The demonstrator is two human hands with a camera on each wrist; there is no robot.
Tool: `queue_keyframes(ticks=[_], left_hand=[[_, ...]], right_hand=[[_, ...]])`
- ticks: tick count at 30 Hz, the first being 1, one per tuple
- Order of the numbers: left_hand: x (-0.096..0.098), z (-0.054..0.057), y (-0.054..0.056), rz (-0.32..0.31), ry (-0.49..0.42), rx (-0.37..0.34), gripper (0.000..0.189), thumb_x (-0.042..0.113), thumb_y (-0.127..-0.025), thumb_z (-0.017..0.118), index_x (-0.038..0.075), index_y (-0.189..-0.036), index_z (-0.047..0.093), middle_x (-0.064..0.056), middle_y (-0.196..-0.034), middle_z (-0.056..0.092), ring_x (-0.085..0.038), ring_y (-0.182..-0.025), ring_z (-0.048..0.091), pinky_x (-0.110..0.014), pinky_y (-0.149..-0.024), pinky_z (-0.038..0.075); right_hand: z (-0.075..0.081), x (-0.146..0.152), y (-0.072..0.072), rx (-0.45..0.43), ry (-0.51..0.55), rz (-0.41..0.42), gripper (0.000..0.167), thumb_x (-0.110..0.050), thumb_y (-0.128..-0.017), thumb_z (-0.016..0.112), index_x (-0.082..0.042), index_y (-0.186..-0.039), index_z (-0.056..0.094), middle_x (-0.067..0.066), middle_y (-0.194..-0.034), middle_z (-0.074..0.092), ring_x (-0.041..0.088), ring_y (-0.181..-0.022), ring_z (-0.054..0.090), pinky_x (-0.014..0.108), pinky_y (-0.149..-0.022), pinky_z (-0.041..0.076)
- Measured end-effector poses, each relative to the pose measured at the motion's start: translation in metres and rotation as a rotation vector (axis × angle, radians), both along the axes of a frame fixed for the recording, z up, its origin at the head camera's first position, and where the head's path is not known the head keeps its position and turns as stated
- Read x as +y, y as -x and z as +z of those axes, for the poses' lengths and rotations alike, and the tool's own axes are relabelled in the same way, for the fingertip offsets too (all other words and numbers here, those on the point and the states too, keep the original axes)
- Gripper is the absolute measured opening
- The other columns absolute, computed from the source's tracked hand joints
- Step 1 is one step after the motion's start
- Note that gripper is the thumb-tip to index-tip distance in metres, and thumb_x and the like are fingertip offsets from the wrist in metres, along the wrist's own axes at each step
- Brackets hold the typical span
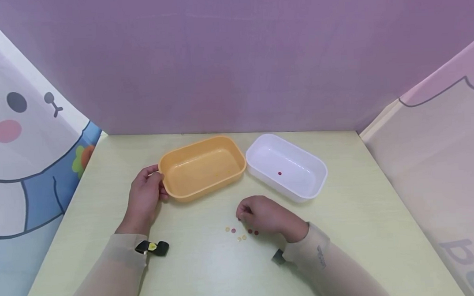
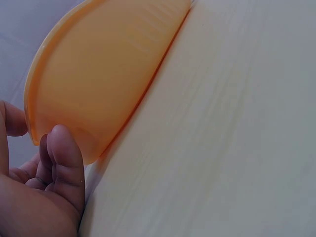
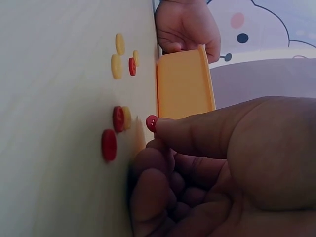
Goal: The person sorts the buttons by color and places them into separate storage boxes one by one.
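Desk: a pale desk point(image 1: 202, 273) carries two shallow trays side by side, with small buttons on the near side of them.
Orange tray: to the left, the orange tray point(image 1: 200, 167) sits flat and slightly angled; whether any yellow button lies inside is hard to tell.
White tray: to the right, the white tray point(image 1: 299, 169) slants the other way, one corner just beside the orange tray. Both open upward within reach of the hands, which probably explains the layout.
Button in the white tray: a single red button point(image 1: 279, 173) lies on its floor.
Left hand: the left hand point(image 1: 145, 194) holds the orange tray's outer end, its fingers curled close round the rim and wall, seemingly to steady a light tray from outside and leave its opening uncovered.
Right hand: the right hand point(image 1: 263, 213) is low over the desk, thumb and forefinger closed in a pinch, the other fingers folded in.
Pinched button: a red button point(image 3: 151, 123) is held at the fingertips by its edge; so small a piece probably calls for that grip.
Loose buttons: red buttons point(image 3: 109, 145) and yellow buttons point(image 3: 116, 66) lie scattered and mixed beside the right hand, one yellow partly hidden behind a red, likely spread so each can be pinched singly.
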State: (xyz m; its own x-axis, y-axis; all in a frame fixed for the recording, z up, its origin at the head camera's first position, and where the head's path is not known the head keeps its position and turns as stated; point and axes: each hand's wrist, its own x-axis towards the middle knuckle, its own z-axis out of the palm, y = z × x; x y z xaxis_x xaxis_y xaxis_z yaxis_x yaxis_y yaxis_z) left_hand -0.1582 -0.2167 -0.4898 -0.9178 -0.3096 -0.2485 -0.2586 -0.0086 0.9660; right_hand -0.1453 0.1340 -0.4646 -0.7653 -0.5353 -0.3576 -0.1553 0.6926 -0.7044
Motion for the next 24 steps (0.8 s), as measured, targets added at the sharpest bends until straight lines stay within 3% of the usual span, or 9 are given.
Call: queue_keyframes(ticks=[10,15,21,24], left_hand=[[-0.001,0.0,0.001,0.002,0.001,-0.015,0.047,0.023,-0.114,0.05,0.013,-0.16,0.05,-0.007,-0.103,0.066,-0.012,-0.076,0.065,-0.026,-0.065,0.064],[-0.002,-0.003,0.002,0.006,-0.016,-0.009,0.047,0.021,-0.114,0.051,0.012,-0.16,0.05,-0.005,-0.099,0.067,-0.011,-0.074,0.065,-0.027,-0.064,0.064],[-0.003,-0.005,0.003,0.017,-0.035,0.0,0.047,0.02,-0.113,0.052,0.012,-0.159,0.051,-0.003,-0.096,0.067,-0.011,-0.072,0.065,-0.027,-0.062,0.063],[-0.003,-0.006,0.003,0.017,-0.037,0.004,0.046,0.02,-0.114,0.052,0.012,-0.159,0.051,-0.003,-0.096,0.067,-0.011,-0.072,0.065,-0.026,-0.062,0.063]], right_hand=[[0.003,0.004,0.0,-0.017,0.02,0.012,0.019,-0.011,-0.112,0.059,-0.016,-0.1,0.073,0.002,-0.078,0.071,0.019,-0.063,0.068,0.034,-0.068,0.06],[0.01,0.006,0.003,0.015,0.018,0.042,0.021,-0.012,-0.11,0.056,-0.017,-0.101,0.074,-0.001,-0.083,0.073,0.019,-0.069,0.072,0.035,-0.073,0.062],[0.025,0.017,0.015,0.121,0.025,0.057,0.023,-0.012,-0.11,0.058,-0.023,-0.104,0.077,-0.007,-0.097,0.072,0.014,-0.086,0.062,0.032,-0.08,0.057],[0.036,0.026,0.025,0.092,0.069,0.041,0.021,-0.012,-0.11,0.059,-0.021,-0.106,0.077,-0.003,-0.095,0.071,0.016,-0.081,0.06,0.03,-0.074,0.056]])
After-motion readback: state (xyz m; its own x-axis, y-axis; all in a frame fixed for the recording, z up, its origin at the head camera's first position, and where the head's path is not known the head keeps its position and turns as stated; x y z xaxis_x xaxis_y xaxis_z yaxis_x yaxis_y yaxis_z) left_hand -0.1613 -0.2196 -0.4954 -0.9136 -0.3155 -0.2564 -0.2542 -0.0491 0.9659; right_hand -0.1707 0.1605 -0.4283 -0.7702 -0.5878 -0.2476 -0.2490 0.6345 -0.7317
